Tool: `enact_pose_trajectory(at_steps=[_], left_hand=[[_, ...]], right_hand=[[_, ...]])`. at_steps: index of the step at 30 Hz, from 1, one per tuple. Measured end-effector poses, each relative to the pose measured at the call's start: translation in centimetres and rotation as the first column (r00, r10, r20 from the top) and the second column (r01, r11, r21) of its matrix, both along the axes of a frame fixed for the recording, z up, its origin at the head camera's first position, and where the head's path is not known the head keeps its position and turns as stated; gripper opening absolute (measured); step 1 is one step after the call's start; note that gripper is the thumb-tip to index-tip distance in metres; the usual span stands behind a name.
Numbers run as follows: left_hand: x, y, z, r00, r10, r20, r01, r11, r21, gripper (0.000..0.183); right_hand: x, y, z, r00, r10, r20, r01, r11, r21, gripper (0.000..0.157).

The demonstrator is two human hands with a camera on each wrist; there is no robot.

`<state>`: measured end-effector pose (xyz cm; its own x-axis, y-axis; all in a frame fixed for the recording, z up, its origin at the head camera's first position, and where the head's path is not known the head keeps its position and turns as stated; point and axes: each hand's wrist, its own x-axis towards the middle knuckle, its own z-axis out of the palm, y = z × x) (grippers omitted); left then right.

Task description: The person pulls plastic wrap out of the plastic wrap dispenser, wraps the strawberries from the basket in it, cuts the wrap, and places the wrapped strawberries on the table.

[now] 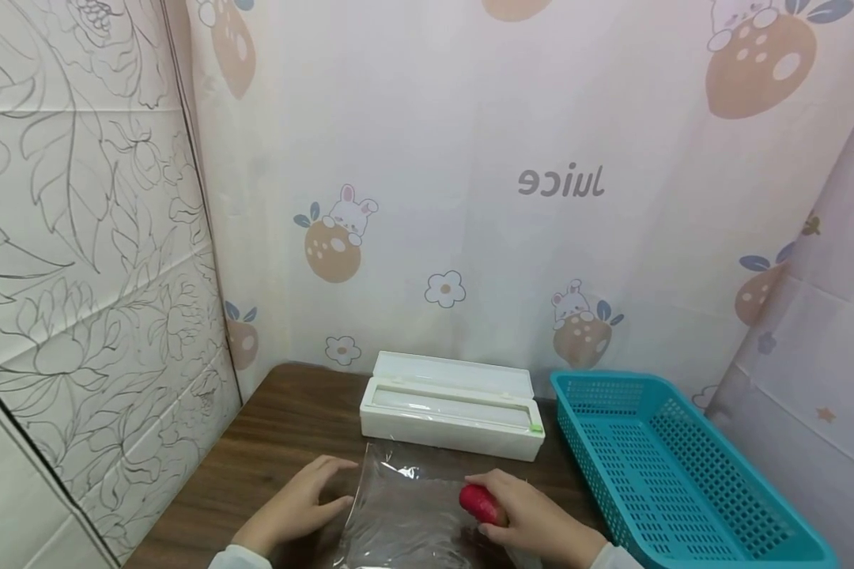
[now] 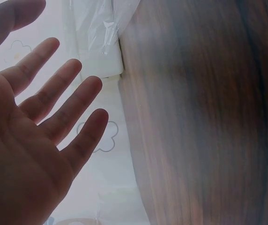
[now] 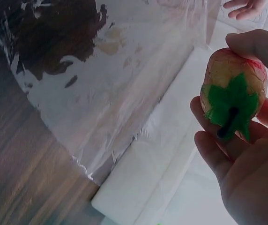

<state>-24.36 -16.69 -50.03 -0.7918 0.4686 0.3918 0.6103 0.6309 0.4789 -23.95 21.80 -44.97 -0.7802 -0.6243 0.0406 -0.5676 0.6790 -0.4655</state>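
Note:
My right hand (image 1: 534, 514) holds an artificial strawberry (image 3: 237, 89) between thumb and fingers. It is red with a pale top, a green leaf cap and a dark stem. In the head view, the red end of the strawberry (image 1: 482, 504) faces left, above a clear sheet of cling film (image 1: 406, 514). The film lies wrinkled on the table in front of a white cling film dispenser (image 1: 451, 431), whose lid stands raised. My left hand (image 1: 302, 502) hovers by the film's left edge, holding nothing. Its fingers are spread and nearly straight in the left wrist view (image 2: 31, 117).
A teal plastic basket (image 1: 683, 474) with lattice walls stands to the right of the dispenser. The brown wooden table (image 1: 285, 427) ends against a printed curtain (image 1: 434, 158) at the back. On the dispenser's right end sits a small green piece (image 1: 536, 428).

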Motion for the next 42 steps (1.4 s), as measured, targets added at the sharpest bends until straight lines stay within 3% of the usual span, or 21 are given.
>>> enact_pose_trajectory(at_steps=[5, 14, 18, 25, 36, 42], left_hand=[[0.0, 0.0, 0.1, 0.999, 0.000, 0.041, 0.000, 1.000, 0.002, 0.044], [0.1, 0.4, 0.0, 0.999, -0.039, -0.018, 0.040, 0.999, 0.027, 0.041], [0.1, 0.7, -0.1, 0.997, -0.070, -0.034, 0.071, 0.997, 0.028, 0.040], [0.1, 1.2, 0.1, 0.991, -0.107, 0.078, 0.106, 0.994, 0.017, 0.040], [0.3, 1.7, -0.2, 0.989, -0.134, 0.063, 0.132, 0.991, 0.029, 0.039], [0.3, 1.8, -0.2, 0.989, -0.147, 0.034, 0.146, 0.989, 0.036, 0.038]], right_hand=[[0.2, -0.6, -0.5, 1.000, 0.000, 0.021, 0.000, 1.000, -0.006, 0.055], [0.6, -2.1, -1.5, 0.990, 0.068, -0.126, -0.057, 0.994, 0.091, 0.055], [0.6, -2.6, -2.0, 0.993, 0.084, -0.079, -0.075, 0.991, 0.107, 0.054], [0.7, -3.3, -2.2, 0.997, 0.048, 0.060, -0.055, 0.991, 0.123, 0.050], [0.6, -3.8, -3.3, 0.992, 0.061, 0.109, -0.074, 0.990, 0.118, 0.049], [0.6, -3.9, -3.7, 0.992, 0.114, 0.051, -0.120, 0.985, 0.126, 0.051]])
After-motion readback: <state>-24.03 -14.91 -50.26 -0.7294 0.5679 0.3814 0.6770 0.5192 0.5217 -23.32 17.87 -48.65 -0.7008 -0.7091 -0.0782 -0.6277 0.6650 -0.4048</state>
